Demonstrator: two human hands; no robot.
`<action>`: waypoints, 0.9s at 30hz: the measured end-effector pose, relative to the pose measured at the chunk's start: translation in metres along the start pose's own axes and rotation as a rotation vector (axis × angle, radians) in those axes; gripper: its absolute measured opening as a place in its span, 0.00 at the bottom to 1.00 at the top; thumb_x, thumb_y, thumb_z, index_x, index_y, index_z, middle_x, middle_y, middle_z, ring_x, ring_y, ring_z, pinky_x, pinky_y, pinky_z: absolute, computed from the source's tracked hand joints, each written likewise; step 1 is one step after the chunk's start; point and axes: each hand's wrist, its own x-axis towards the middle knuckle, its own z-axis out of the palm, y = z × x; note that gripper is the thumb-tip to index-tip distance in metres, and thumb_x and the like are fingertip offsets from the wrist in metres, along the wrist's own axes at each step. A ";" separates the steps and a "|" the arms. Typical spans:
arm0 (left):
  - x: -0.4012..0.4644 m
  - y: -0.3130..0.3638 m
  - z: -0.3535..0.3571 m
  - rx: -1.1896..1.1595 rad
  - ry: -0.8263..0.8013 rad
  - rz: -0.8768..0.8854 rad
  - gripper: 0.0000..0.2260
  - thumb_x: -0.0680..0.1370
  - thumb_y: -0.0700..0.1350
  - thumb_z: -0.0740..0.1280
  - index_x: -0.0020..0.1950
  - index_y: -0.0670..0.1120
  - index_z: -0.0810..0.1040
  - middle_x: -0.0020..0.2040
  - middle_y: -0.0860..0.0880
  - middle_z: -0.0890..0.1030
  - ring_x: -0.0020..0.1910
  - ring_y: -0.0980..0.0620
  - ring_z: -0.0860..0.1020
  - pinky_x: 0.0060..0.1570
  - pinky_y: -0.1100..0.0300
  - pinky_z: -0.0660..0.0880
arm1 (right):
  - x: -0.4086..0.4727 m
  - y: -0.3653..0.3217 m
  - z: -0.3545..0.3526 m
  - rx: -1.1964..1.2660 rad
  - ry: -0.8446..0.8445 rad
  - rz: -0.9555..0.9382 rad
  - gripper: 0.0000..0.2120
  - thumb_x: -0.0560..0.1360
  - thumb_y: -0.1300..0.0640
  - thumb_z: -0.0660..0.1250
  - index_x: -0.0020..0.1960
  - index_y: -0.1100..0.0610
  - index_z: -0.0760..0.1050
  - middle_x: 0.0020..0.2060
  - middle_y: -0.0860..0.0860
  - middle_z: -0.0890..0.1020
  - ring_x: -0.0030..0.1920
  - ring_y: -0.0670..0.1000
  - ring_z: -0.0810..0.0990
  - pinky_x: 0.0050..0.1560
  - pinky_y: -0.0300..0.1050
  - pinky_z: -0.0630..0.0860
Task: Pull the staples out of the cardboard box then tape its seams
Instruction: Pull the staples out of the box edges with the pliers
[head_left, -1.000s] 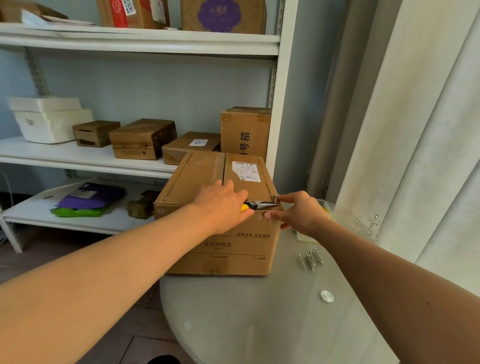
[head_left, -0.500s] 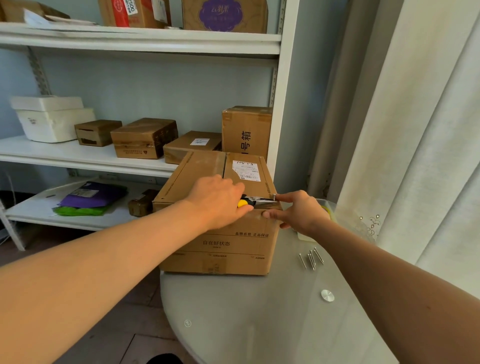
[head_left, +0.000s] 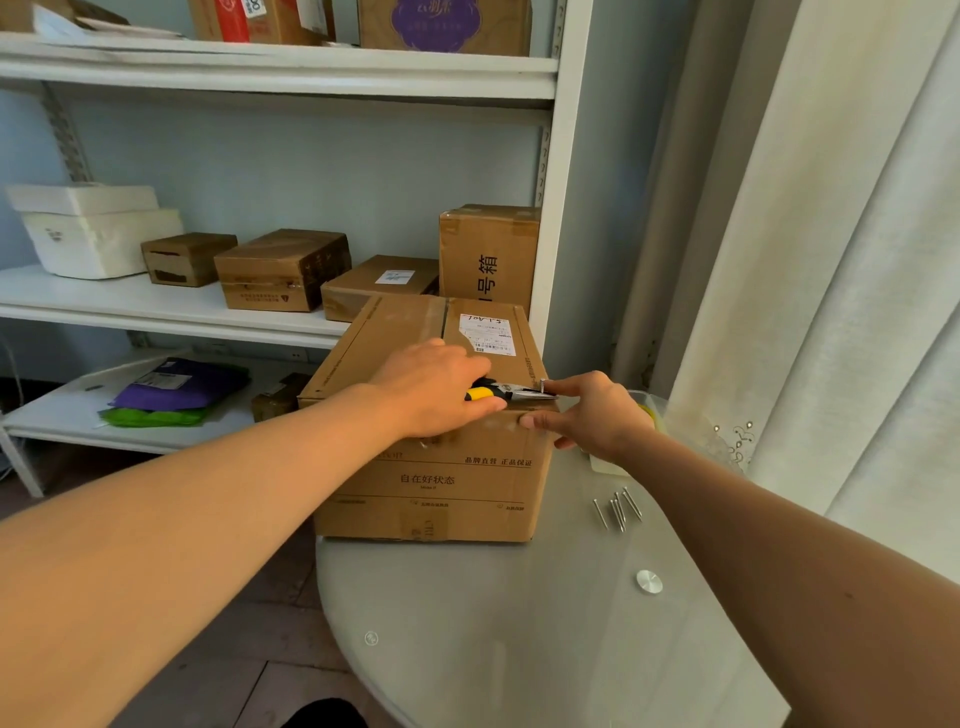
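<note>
Glass table (head_left: 519, 623), cardboard box (head_left: 431, 483), left hand (head_left: 431, 387) round pliers (head_left: 511, 392)

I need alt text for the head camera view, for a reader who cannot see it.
The left hand grips yellow-handled pliers at a metal pin on the top edge of a cardboard box, which the right hand steadies. The box stands on a glass table, loose pins beside it.

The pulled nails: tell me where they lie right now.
In the head view the pulled nails lie in a small cluster on the glass table, just right of the cardboard box, below the right forearm.
</note>
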 end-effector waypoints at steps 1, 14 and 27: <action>0.000 -0.001 0.001 -0.025 -0.008 -0.004 0.21 0.78 0.64 0.55 0.61 0.52 0.72 0.52 0.51 0.76 0.54 0.51 0.72 0.49 0.57 0.71 | 0.000 0.000 0.000 0.001 0.000 -0.002 0.33 0.66 0.39 0.72 0.68 0.46 0.72 0.48 0.49 0.82 0.41 0.49 0.83 0.49 0.54 0.81; -0.003 -0.003 0.002 0.071 -0.039 0.035 0.21 0.79 0.63 0.53 0.63 0.51 0.68 0.59 0.48 0.73 0.59 0.49 0.70 0.54 0.52 0.70 | 0.001 0.002 0.000 0.007 0.004 -0.001 0.33 0.64 0.38 0.73 0.67 0.46 0.72 0.48 0.48 0.82 0.41 0.49 0.83 0.49 0.55 0.81; 0.008 -0.015 0.001 -0.113 -0.164 0.014 0.14 0.79 0.62 0.53 0.53 0.53 0.67 0.46 0.51 0.73 0.50 0.52 0.71 0.44 0.58 0.68 | 0.001 0.000 0.000 -0.026 0.016 0.005 0.32 0.64 0.37 0.72 0.65 0.48 0.73 0.49 0.49 0.81 0.41 0.49 0.83 0.49 0.54 0.81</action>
